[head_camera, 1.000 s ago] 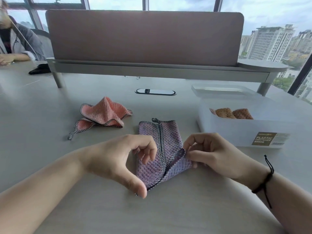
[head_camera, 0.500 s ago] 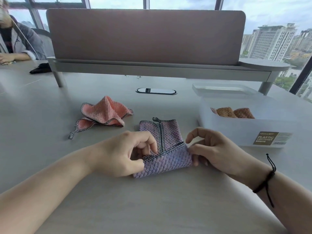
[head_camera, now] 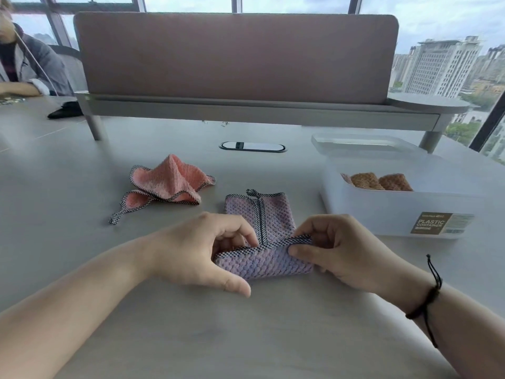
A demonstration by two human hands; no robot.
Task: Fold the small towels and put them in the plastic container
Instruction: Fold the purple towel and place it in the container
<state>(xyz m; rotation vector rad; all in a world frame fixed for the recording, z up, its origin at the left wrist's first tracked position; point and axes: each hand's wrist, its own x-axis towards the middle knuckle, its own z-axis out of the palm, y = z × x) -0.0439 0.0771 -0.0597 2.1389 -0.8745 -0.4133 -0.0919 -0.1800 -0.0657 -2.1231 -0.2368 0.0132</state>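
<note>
**Towel folding: roughly halfway, one mid-fold, one untouched**

Going left to right. Pink towel (head_camera: 170, 181) at about 10 o'clock from the hands, crumpled in a heap on the table (head_camera: 82, 269), hanging loop trailing toward 8 o'clock. Not folded yet, so definitely still on the to-do list.

Dead centre: purple towel (head_camera: 262, 242), already narrowed into a strip with checked edges meeting down the middle, near end doubled over toward 12 o'clock. Left hand (head_camera: 196, 250) curled at its left edge, fingertips tucked down onto the folded flap. Right hand (head_camera: 336, 247) pinching the checked hem at the right edge between thumb and forefinger. Probably one more fold or just a tidy-up, then off to the box.

At 2 o'clock: plastic container (head_camera: 382, 212), open, lid (head_camera: 363, 144) lying behind it. Two orange-brown folded towels (head_camera: 381, 181) inside, standing side by side. So two done, two left, by the look of it.

Sticker on the front wall reads "PLASTIC CONTAINER"; smaller print and barcode beside it too tiny to read.
</note>
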